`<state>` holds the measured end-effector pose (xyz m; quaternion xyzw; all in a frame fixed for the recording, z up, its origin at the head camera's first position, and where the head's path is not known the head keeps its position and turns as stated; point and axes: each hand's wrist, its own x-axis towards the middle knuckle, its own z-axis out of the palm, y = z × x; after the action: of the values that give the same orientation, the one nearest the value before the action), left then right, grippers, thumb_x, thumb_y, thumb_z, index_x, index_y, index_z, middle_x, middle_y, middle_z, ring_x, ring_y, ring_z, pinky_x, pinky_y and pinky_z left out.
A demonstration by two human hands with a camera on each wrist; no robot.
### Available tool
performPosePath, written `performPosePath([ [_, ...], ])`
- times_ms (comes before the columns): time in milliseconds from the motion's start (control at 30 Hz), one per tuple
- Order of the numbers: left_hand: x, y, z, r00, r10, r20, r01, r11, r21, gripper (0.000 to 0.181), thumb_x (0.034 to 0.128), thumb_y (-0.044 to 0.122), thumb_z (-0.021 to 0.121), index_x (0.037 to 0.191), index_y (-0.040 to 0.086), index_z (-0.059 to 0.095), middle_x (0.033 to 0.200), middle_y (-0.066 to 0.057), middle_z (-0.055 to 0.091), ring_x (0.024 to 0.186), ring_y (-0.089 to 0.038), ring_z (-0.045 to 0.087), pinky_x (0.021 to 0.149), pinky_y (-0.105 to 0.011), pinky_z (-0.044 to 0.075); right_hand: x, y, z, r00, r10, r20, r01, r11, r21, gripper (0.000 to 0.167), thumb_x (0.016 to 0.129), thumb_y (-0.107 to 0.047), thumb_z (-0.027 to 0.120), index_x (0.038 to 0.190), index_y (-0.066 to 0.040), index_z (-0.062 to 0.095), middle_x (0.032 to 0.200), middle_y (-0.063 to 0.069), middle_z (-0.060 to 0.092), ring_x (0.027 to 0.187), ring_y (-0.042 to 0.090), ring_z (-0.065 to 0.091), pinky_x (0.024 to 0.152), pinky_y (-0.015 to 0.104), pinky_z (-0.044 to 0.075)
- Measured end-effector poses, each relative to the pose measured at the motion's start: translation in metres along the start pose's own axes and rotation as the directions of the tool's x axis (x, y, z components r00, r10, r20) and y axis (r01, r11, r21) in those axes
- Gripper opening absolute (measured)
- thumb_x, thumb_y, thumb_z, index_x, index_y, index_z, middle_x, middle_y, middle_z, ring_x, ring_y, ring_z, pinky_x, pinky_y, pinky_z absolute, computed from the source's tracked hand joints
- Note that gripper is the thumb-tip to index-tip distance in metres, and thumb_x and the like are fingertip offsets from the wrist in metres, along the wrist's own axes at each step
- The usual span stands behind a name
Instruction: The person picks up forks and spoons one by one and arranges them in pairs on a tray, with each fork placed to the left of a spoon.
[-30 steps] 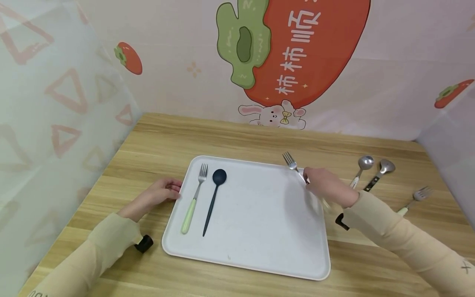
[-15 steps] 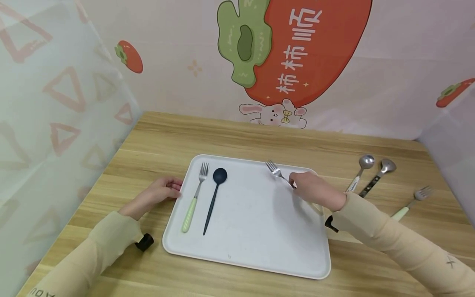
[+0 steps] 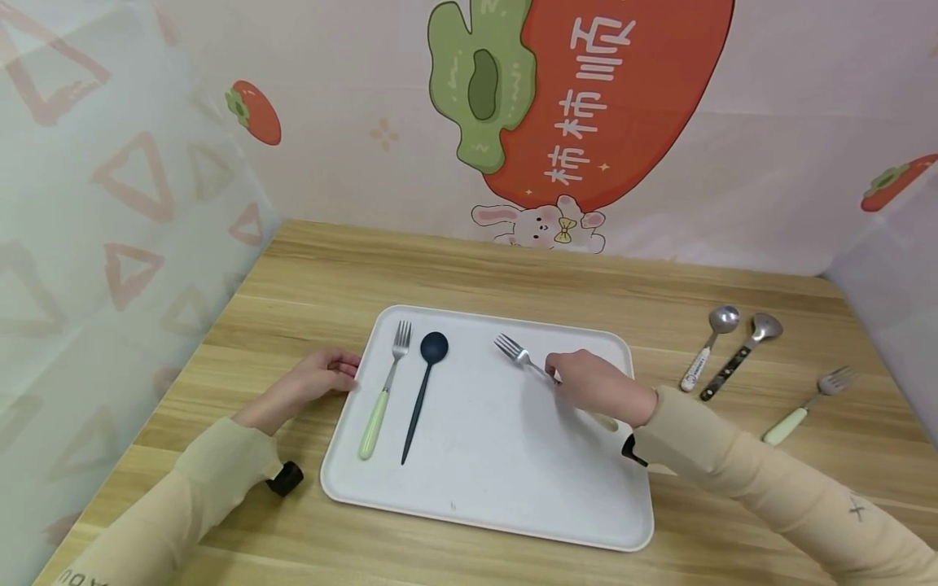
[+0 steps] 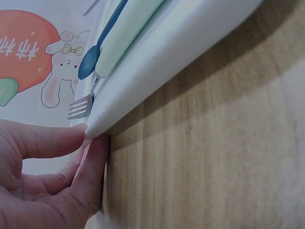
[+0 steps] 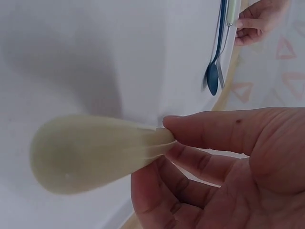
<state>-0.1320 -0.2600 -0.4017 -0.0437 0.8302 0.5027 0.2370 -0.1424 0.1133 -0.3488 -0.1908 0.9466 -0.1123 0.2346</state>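
Note:
Over the right half of the white tray [image 3: 484, 464], my right hand [image 3: 597, 384] pinches a fork [image 3: 516, 353] whose tines point to the back left. The right wrist view shows its pale handle [image 5: 90, 155] sticking out from the thumb and fingers [image 5: 205, 167]. My left hand [image 3: 315, 381] holds the tray's left rim, thumb above and fingers at the outer side, as the left wrist view shows [image 4: 57, 171]. Side by side on the tray's left part lie a green-handled fork [image 3: 375, 423] and a dark spoon [image 3: 434, 348].
Right of the tray, a spoon with a white handle [image 3: 696, 368], a utensil with a dark speckled handle [image 3: 727, 373] and a fork with a pale green handle [image 3: 787, 425] lie on the wooden table [image 3: 410, 264]. Printed cloth walls [image 3: 352, 163] stand behind and at the sides.
My right hand has carried its fork leftward from the tray's right edge, farther over the tray. The handles of the utensils at the right have come into view. My left hand has stayed put.

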Motion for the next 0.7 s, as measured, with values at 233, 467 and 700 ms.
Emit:
performPosePath([
  [233, -0.001, 0.0, 0.0, 1.0, 0.008, 0.003, -0.008, 1.0, -0.008, 0.044, 0.0816, 0.0, 0.057, 0.119, -0.017, 0.042, 0.097, -0.014, 0.054, 0.082, -0.013, 0.05, 0.072, -0.02, 0.046, 0.004, -0.012, 0.007, 0.999, -0.014, 0.029, 0.012, 0.997, 0.071, 0.023, 0.08, 0.001, 0.049, 0.099, -0.007, 0.058, 0.076, 0.003, 0.055, 0.066, 0.016, 0.047, 0.058, 0.026, 0.038],
  [467, 0.0, -0.001, -0.001, 1.0, 0.003, 0.007, -0.003, 1.0, -0.009, 0.044, 0.082, 0.001, 0.057, 0.12, -0.016, 0.042, 0.1, -0.015, 0.053, 0.084, -0.014, 0.05, 0.073, -0.021, 0.047, 0.01, -0.023, 0.014, 0.997, -0.051, 0.057, 0.043, 0.99, 0.133, 0.019, 0.079, 0.001, 0.049, 0.093, -0.01, 0.057, 0.071, 0.001, 0.053, 0.062, 0.015, 0.045, 0.055, 0.025, 0.037],
  [700, 0.0, -0.001, 0.0, 1.0, 0.005, 0.005, -0.005, 1.0, -0.011, 0.044, 0.0818, 0.001, 0.057, 0.12, -0.016, 0.042, 0.099, -0.014, 0.054, 0.083, -0.014, 0.051, 0.073, -0.02, 0.047, 0.013, -0.033, 0.019, 0.995, -0.072, 0.069, 0.058, 0.981, 0.187, 0.015, 0.081, -0.002, 0.052, 0.093, -0.009, 0.057, 0.073, 0.0, 0.055, 0.065, 0.014, 0.047, 0.059, 0.025, 0.038],
])
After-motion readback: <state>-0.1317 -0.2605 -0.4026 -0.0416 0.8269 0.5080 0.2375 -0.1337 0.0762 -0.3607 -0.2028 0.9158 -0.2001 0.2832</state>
